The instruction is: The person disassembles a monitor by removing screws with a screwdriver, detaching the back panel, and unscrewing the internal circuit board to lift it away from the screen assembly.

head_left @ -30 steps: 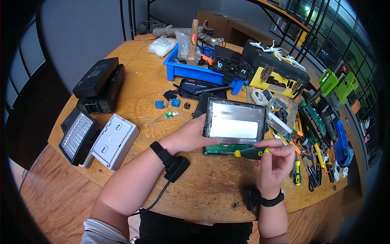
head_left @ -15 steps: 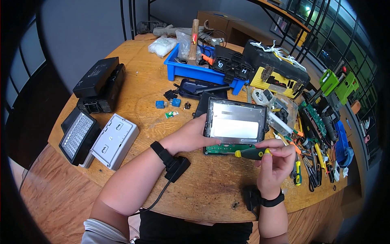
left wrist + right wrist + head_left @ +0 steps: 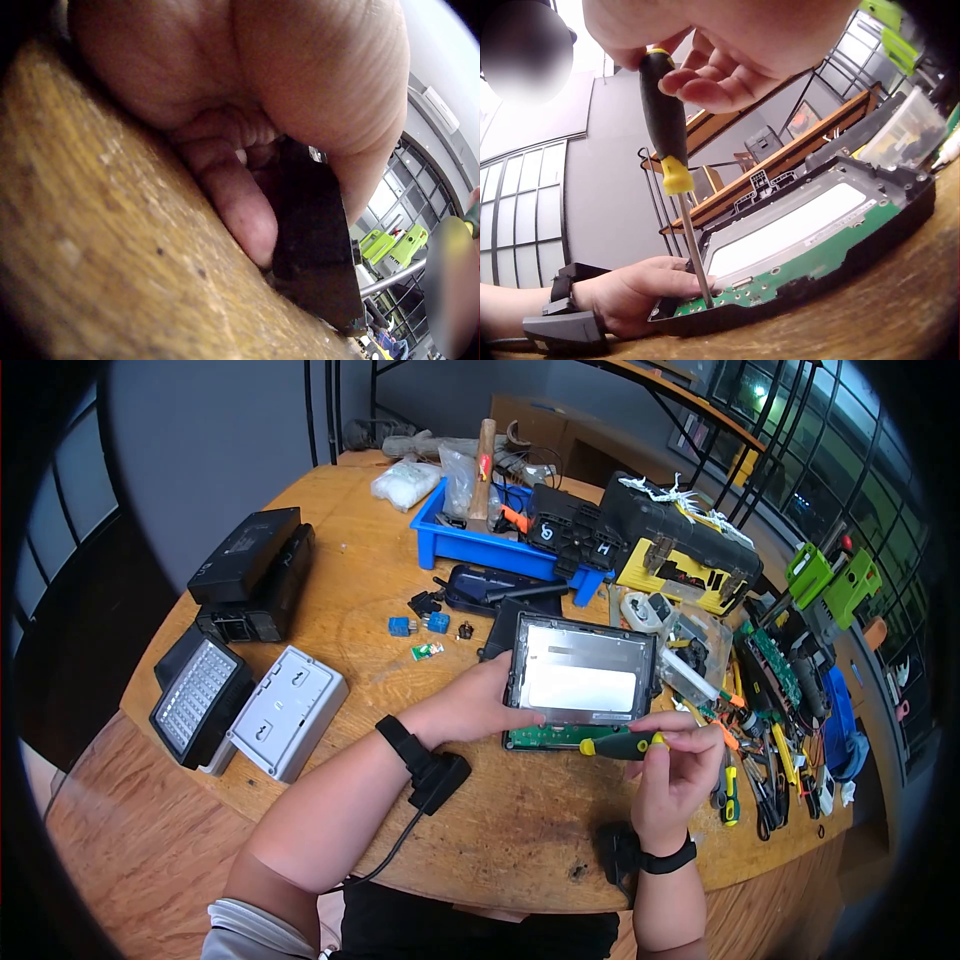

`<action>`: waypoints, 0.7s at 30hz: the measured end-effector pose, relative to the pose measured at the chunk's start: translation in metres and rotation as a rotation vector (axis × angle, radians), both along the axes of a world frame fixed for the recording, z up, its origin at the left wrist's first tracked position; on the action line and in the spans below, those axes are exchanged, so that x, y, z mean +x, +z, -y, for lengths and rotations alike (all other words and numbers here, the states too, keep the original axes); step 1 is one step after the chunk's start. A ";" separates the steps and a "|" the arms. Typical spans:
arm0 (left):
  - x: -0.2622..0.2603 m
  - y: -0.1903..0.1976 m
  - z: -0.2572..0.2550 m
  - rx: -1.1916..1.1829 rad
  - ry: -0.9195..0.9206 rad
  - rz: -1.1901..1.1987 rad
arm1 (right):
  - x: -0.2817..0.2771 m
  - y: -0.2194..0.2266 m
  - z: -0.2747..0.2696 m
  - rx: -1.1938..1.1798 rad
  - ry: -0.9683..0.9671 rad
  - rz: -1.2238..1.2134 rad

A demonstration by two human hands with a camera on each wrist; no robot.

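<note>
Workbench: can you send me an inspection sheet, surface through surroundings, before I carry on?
Surface: worn wooden table, dark stains near front edge.
Job's things: screwdriver upright, slightly tilted, tip at green board in black housing.
Clutter: loose tools crowd the right; blue connectors beyond left hand.
Hands: left hand grips housing; right hand pinches screwdriver.
Cables: black cord below left forearm.
Surroundings: grey wall, barred windows.

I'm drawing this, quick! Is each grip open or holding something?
Left grip: closed on the black-framed device.
Right grip: closed, pinching the screwdriver.
</note>
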State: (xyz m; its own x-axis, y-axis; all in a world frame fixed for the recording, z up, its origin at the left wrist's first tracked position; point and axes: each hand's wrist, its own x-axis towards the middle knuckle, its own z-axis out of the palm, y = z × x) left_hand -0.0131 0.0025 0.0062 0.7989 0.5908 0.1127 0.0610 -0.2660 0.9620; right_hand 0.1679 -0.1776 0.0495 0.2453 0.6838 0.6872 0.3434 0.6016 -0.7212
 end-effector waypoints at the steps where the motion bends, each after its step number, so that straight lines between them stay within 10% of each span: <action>1: 0.000 -0.001 0.000 0.010 0.004 -0.009 | 0.001 -0.001 -0.001 0.002 -0.011 0.008; 21: 0.000 0.000 0.000 0.018 -0.005 -0.024 | 0.001 -0.004 -0.006 0.026 0.004 0.000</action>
